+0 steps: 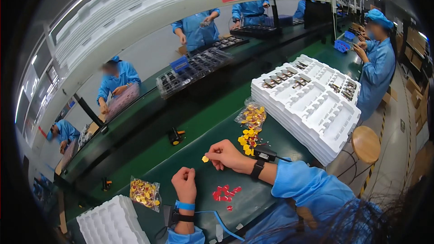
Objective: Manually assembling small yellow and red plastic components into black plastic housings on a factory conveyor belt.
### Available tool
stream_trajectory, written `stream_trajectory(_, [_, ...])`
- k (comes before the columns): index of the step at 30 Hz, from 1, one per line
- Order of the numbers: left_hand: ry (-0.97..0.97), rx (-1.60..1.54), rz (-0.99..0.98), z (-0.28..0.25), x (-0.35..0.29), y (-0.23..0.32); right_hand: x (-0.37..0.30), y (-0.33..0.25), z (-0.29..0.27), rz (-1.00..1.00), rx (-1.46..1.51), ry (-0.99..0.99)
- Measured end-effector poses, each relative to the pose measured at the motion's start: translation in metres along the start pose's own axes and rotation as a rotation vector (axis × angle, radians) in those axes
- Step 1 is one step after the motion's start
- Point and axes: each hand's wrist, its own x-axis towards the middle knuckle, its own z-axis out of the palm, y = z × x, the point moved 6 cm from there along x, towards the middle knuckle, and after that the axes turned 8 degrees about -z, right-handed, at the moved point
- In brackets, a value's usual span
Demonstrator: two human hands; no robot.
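My right hand (226,155) reaches over the green bench with thumb and finger pinched on a small yellow hexagonal piece (205,159). Just left of it, my left hand (184,182) is closed, its fingers curled away from view, so anything in them is hidden. Several red pieces (224,193) lie scattered on the bench between my forearms. Beyond my right hand is a loose heap of yellow pieces (248,140), touching a clear bag of yellow and red pieces (253,115). A second such bag (145,193) lies left of my left hand.
A tall stack of white trays (312,108) with metal parts stands at the right. Another white tray (110,221) sits at lower left. Past the bench runs a green conveyor (199,117) carrying black devices. A wooden stool (365,144) and co-workers in blue are around.
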Motion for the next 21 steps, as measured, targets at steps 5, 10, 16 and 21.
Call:
stream_trajectory(5, [0.017,0.086,0.047,0.001,-0.003,0.012,0.0,0.001,0.0,-0.014,-0.017,-0.035])
stream_trajectory(10, [0.039,0.118,0.078,0.002,-0.007,0.023,0.001,0.006,0.006,0.0,-0.001,-0.078])
stream_trajectory(16, [-0.012,0.204,0.146,0.002,-0.021,0.043,-0.001,0.003,0.006,-0.016,0.011,-0.092])
stream_trajectory(21, [-0.188,0.108,0.238,0.001,-0.079,0.106,0.0,0.011,0.005,0.036,0.051,-0.096])
